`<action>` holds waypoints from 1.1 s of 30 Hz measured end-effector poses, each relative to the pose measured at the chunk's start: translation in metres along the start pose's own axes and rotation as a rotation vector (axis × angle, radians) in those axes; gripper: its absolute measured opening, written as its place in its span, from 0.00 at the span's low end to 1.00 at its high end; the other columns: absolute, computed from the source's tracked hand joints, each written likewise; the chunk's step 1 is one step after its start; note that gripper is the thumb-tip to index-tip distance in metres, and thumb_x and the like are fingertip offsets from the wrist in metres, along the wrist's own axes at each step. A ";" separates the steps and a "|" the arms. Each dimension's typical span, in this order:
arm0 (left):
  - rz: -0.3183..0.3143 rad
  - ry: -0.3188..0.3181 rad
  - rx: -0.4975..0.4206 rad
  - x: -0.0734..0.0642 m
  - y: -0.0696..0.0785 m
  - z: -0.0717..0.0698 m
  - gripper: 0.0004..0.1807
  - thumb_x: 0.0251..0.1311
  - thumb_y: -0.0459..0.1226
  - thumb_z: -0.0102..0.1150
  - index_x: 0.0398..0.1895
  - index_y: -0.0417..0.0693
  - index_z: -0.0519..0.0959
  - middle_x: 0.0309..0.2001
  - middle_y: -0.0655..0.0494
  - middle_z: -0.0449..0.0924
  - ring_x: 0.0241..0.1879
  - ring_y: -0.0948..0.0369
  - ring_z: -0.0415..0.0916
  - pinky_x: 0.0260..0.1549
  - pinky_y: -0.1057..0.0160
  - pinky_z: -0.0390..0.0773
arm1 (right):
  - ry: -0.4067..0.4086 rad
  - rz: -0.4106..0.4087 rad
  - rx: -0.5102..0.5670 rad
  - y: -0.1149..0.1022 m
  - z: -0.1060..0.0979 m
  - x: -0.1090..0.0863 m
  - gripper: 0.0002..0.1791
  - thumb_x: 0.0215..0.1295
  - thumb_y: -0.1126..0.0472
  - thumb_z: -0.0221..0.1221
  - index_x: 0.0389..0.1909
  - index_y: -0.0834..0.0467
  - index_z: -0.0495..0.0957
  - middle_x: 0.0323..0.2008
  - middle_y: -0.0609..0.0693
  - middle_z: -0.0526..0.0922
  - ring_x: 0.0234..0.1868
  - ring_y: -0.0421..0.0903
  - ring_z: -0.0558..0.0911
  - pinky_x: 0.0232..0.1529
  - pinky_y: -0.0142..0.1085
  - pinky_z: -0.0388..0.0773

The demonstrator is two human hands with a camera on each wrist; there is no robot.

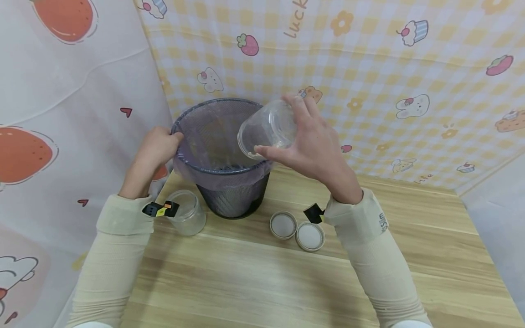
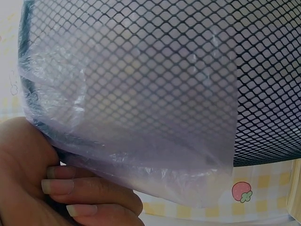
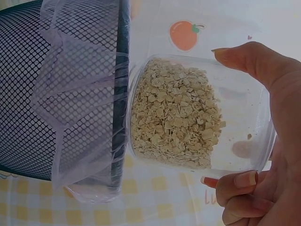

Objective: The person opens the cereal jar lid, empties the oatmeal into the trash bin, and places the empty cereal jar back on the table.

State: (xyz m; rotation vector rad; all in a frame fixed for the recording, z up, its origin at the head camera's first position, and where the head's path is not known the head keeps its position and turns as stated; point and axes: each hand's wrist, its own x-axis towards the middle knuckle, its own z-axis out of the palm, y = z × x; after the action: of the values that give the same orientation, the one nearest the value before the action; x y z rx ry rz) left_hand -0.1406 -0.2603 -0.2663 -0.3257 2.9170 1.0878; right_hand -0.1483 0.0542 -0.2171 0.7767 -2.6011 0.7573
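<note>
In the head view my right hand (image 1: 313, 139) grips a clear plastic jar (image 1: 262, 130), tipped with its mouth toward the waste bin. Rolled oats (image 3: 176, 115) lie along the jar's lower side and reach its mouth in the right wrist view. The black mesh waste bin (image 1: 234, 196) stands upright, lined with a thin purple bag (image 1: 184, 175) folded over its rim. My left hand (image 1: 157, 146) holds the bin's rim and the bag at the left, fingers (image 2: 99, 188) curled beneath the edge in the left wrist view.
A second clear jar (image 1: 190, 221) stands on the wooden table (image 1: 246, 282), left of the bin and by my left wrist. Two round lids (image 1: 283, 225) lie side by side in front of the bin, to the right. A patterned cloth (image 1: 369, 68) hangs close behind the bin.
</note>
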 end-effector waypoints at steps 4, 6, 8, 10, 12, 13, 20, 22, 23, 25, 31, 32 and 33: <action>0.000 -0.001 -0.006 0.000 0.000 0.000 0.19 0.70 0.41 0.37 0.21 0.41 0.62 0.21 0.52 0.58 0.22 0.55 0.60 0.21 0.58 0.61 | -0.008 -0.001 -0.010 0.000 0.000 0.001 0.53 0.41 0.30 0.66 0.67 0.48 0.60 0.51 0.51 0.68 0.32 0.48 0.72 0.24 0.41 0.70; -0.002 -0.002 -0.008 0.000 0.000 0.000 0.19 0.70 0.41 0.37 0.21 0.41 0.62 0.21 0.52 0.58 0.22 0.55 0.60 0.20 0.58 0.61 | -0.012 -0.005 -0.011 -0.001 0.000 0.001 0.53 0.41 0.30 0.66 0.67 0.49 0.61 0.52 0.51 0.68 0.33 0.48 0.72 0.25 0.42 0.71; -0.005 -0.003 -0.011 0.000 0.000 -0.001 0.19 0.70 0.41 0.37 0.21 0.41 0.62 0.21 0.52 0.58 0.22 0.55 0.60 0.20 0.58 0.61 | -0.013 -0.011 -0.008 -0.001 0.000 0.002 0.53 0.41 0.30 0.66 0.67 0.49 0.61 0.53 0.51 0.68 0.35 0.48 0.73 0.26 0.43 0.72; -0.008 -0.005 -0.013 0.000 0.000 -0.001 0.19 0.70 0.41 0.37 0.21 0.41 0.62 0.22 0.51 0.58 0.23 0.54 0.61 0.21 0.58 0.61 | -0.014 -0.016 -0.006 -0.001 0.000 0.003 0.53 0.41 0.30 0.67 0.67 0.49 0.61 0.54 0.51 0.68 0.37 0.48 0.73 0.28 0.44 0.73; -0.009 -0.006 -0.017 0.000 0.000 -0.001 0.19 0.70 0.41 0.37 0.21 0.41 0.62 0.22 0.51 0.58 0.23 0.54 0.61 0.21 0.58 0.62 | -0.018 -0.017 -0.004 -0.001 0.000 0.003 0.53 0.41 0.30 0.67 0.67 0.49 0.61 0.55 0.51 0.68 0.38 0.49 0.74 0.29 0.45 0.74; -0.008 -0.006 -0.015 0.000 0.000 -0.001 0.19 0.70 0.41 0.37 0.21 0.41 0.62 0.22 0.51 0.58 0.23 0.54 0.61 0.21 0.58 0.61 | -0.019 -0.019 -0.006 -0.001 0.000 0.003 0.53 0.41 0.30 0.67 0.67 0.49 0.61 0.55 0.51 0.68 0.38 0.49 0.74 0.30 0.45 0.74; -0.001 -0.007 -0.011 0.000 0.000 -0.001 0.19 0.70 0.42 0.37 0.21 0.41 0.62 0.21 0.52 0.58 0.22 0.55 0.60 0.21 0.58 0.62 | -0.038 -0.011 -0.010 -0.002 -0.002 0.004 0.53 0.41 0.31 0.67 0.68 0.49 0.60 0.54 0.53 0.67 0.36 0.49 0.74 0.28 0.45 0.74; -0.002 -0.006 -0.010 0.000 0.001 -0.001 0.20 0.70 0.42 0.37 0.21 0.41 0.63 0.21 0.52 0.59 0.21 0.55 0.60 0.21 0.58 0.62 | -0.044 -0.007 -0.010 -0.003 -0.002 0.005 0.53 0.41 0.31 0.67 0.68 0.49 0.59 0.55 0.53 0.67 0.36 0.49 0.73 0.29 0.45 0.74; 0.000 -0.005 -0.007 0.000 0.001 -0.001 0.20 0.70 0.42 0.37 0.21 0.41 0.63 0.20 0.52 0.59 0.21 0.55 0.61 0.21 0.58 0.62 | -0.046 -0.006 -0.013 -0.003 -0.002 0.005 0.53 0.41 0.31 0.67 0.68 0.49 0.59 0.55 0.53 0.67 0.36 0.49 0.73 0.29 0.45 0.74; 0.001 -0.006 -0.005 0.000 0.001 -0.002 0.20 0.70 0.42 0.37 0.21 0.41 0.63 0.20 0.52 0.59 0.21 0.55 0.61 0.21 0.58 0.62 | -0.049 -0.005 -0.019 -0.004 -0.003 0.005 0.53 0.41 0.31 0.67 0.68 0.49 0.59 0.55 0.53 0.67 0.35 0.49 0.73 0.28 0.45 0.74; 0.001 -0.005 -0.004 0.000 0.000 -0.002 0.20 0.70 0.42 0.38 0.20 0.41 0.62 0.20 0.52 0.58 0.22 0.54 0.61 0.21 0.58 0.61 | -0.058 -0.009 -0.038 -0.004 -0.003 0.007 0.53 0.42 0.30 0.66 0.68 0.48 0.59 0.55 0.53 0.68 0.33 0.48 0.73 0.26 0.43 0.72; 0.002 -0.005 -0.003 0.000 0.000 -0.002 0.20 0.70 0.42 0.38 0.20 0.41 0.62 0.20 0.52 0.58 0.22 0.54 0.61 0.21 0.58 0.61 | -0.060 -0.011 -0.042 -0.004 -0.003 0.007 0.53 0.42 0.30 0.66 0.69 0.48 0.59 0.55 0.53 0.68 0.32 0.48 0.73 0.26 0.43 0.72; 0.001 -0.007 -0.003 0.000 0.000 -0.002 0.20 0.70 0.42 0.38 0.20 0.41 0.62 0.20 0.52 0.59 0.22 0.54 0.61 0.21 0.58 0.62 | -0.062 -0.012 -0.045 -0.005 -0.003 0.007 0.53 0.42 0.30 0.66 0.69 0.48 0.59 0.55 0.53 0.68 0.32 0.48 0.72 0.26 0.43 0.72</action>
State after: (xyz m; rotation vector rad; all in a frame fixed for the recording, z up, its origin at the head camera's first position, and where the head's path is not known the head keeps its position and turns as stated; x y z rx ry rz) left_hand -0.1406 -0.2612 -0.2648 -0.3196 2.9104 1.0906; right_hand -0.1508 0.0496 -0.2101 0.8139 -2.6563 0.6794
